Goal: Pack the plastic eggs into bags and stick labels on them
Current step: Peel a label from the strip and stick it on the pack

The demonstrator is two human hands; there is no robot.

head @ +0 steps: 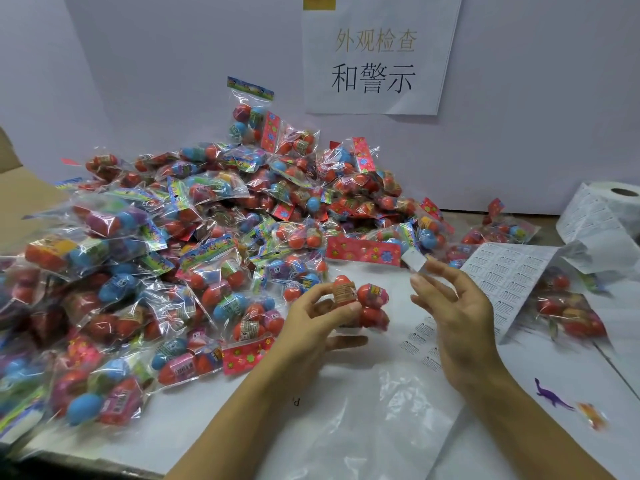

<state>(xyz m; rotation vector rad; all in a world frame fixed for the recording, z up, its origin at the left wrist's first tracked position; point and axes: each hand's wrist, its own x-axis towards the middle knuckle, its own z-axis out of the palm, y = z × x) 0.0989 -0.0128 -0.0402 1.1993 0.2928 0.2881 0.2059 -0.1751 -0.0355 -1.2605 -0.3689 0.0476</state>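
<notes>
Two bare forearms reach in from the bottom edge over a white table [346, 403]. Nearest the viewer, an empty clear plastic bag [398, 410] lies flat on the table between the arms. To the right of it lie a small purple toy dinosaur [550, 396] and, just beside that, a blurred orange toy [594, 415].

Farther in, the left hand [315, 320] grips a clear bag of plastic eggs [363, 303], thumb and fingers closed around it and holding it above the table; the eggs inside are mostly red. Its flowered red header card [363, 251] points away from the viewer. The right hand [457, 306] is held up just beside the bag, fingers loosely curled, with a small white label [414, 261] pinched at the fingertips near the header card.

A sheet of printed labels [509, 271] lies right of the hands, running back to a large label roll [609, 209] at the far right. A few more filled bags [568, 306] lie around the sheet.

Left of the hands, a big heap of filled egg bags [173, 244] covers the table, with red, blue and purple eggs showing, and rises toward the pale wall [156, 64]. A cardboard box flap [20, 195] shows at the far left. On the wall behind hangs a paper sign [377, 57] with Chinese characters
</notes>
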